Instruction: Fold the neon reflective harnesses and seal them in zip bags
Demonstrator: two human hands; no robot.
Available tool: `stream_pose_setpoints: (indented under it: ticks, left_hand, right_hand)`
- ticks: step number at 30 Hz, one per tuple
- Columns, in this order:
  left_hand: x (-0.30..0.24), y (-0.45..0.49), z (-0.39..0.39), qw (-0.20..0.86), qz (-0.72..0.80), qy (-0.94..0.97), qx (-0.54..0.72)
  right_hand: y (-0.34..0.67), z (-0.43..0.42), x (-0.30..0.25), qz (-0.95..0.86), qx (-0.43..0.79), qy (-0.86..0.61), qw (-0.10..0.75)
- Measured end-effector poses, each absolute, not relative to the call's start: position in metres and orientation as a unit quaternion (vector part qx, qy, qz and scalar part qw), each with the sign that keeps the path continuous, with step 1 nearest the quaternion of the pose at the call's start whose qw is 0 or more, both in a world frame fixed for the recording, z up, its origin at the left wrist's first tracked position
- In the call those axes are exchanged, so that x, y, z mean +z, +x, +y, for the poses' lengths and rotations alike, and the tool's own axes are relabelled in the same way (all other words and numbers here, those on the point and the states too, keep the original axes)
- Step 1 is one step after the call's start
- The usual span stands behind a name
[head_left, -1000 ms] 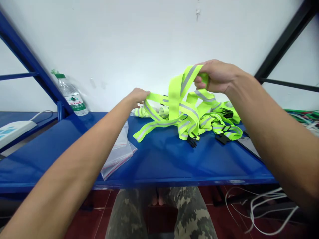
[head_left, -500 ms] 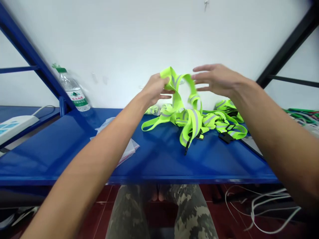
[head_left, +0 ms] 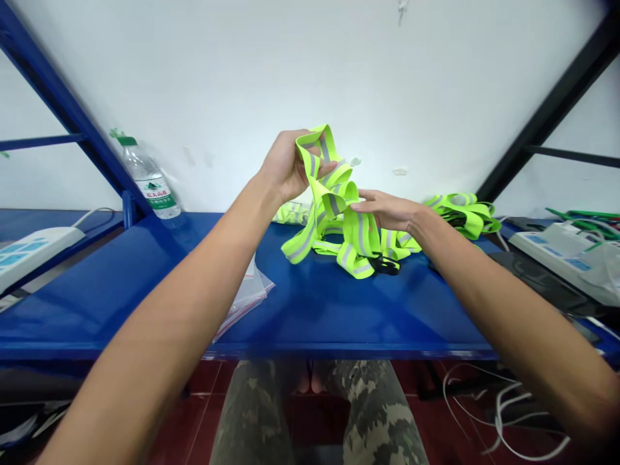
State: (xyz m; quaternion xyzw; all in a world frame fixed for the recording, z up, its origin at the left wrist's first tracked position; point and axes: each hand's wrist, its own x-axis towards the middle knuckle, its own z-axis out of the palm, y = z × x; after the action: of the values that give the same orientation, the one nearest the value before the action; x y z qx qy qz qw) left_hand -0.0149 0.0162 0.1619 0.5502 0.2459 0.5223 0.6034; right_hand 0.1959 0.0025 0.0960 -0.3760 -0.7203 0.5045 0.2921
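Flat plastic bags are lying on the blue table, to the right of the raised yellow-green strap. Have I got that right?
Wrong side: the head view shows the flat plastic bags lying on the blue table, to the left of the raised yellow-green strap.

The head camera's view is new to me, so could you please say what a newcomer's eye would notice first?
Most likely the bright yellow-green strap with grey stripes, hanging in loops from the left hand near the middle, the right hand at its lower folds. Next might come the blue table beneath, then the green-capped bottle towards the back left.
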Motion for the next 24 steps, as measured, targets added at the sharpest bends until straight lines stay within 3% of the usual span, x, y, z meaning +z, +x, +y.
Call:
stream_pose_setpoints:
  ticks: [4,9,13,15,17,19,21,24]
  left_hand:
    - [0.166,-0.015,0.001,0.655,0.218,0.551,0.469]
    - [0.167,-0.028,0.003,0.666,0.226,0.54,0.462]
    - [0.159,-0.048,0.013,0.587,0.3,0.605,0.447]
    - [0.156,-0.051,0.013,0.51,0.337,0.673,0.418]
    - [0.155,-0.049,0.01,0.413,0.366,0.744,0.377]
    - [0.155,-0.044,0.01,0.304,0.395,0.792,0.352]
    - [0.154,-0.039,0.014,0.209,0.418,0.802,0.371]
    - [0.147,-0.036,0.024,0.157,0.427,0.771,0.446]
  right_hand:
    - [0.191,0.008,0.106,-0.685,0.576,-0.343,0.287]
    - [0.192,0.013,0.134,-0.669,0.446,-0.419,0.421]
    - [0.206,0.006,0.166,-0.64,0.134,-0.493,0.574]
    - [0.21,-0.002,0.18,-0.651,-0.068,-0.49,0.576]
    - [0.212,-0.007,0.187,-0.672,-0.18,-0.459,0.553]
    - [0.209,-0.008,0.189,-0.672,-0.125,-0.461,0.566]
    - [0.206,-0.005,0.186,-0.648,0.084,-0.501,0.567]
    - [0.203,-0.004,0.179,-0.614,0.355,-0.503,0.494]
